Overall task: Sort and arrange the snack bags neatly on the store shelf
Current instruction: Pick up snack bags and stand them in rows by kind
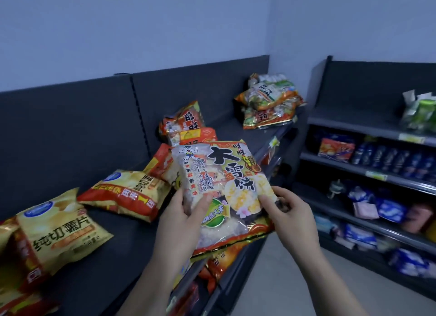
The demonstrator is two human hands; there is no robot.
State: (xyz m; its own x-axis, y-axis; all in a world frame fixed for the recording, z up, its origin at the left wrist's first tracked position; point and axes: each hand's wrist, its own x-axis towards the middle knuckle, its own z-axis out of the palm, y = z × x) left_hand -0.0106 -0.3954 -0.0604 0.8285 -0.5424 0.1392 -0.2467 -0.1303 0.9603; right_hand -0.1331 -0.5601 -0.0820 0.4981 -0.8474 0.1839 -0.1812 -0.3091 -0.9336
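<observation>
I hold a large rice cracker bag (pixel 219 181) with big black characters above the front edge of the dark shelf (pixel 113 240). My left hand (pixel 181 219) grips its lower left side, thumb across the front. My right hand (pixel 290 211) pinches its right edge. Two yellow potato chip bags (pixel 59 233) (pixel 127 193) lie flat on the shelf to the left. Orange-red cracker bags (pixel 186 126) lean at the back behind the held bag. A heap of orange and green cracker bags (pixel 269 103) sits at the shelf's far right end.
A second shelf unit (pixel 368 174) stands to the right with blue packets, a red box (pixel 336 149) and green-white bags (pixel 420 112) on top. More orange bags (pixel 219 263) show on the lower tier under my hands. Grey floor (pixel 295 280) lies between the units.
</observation>
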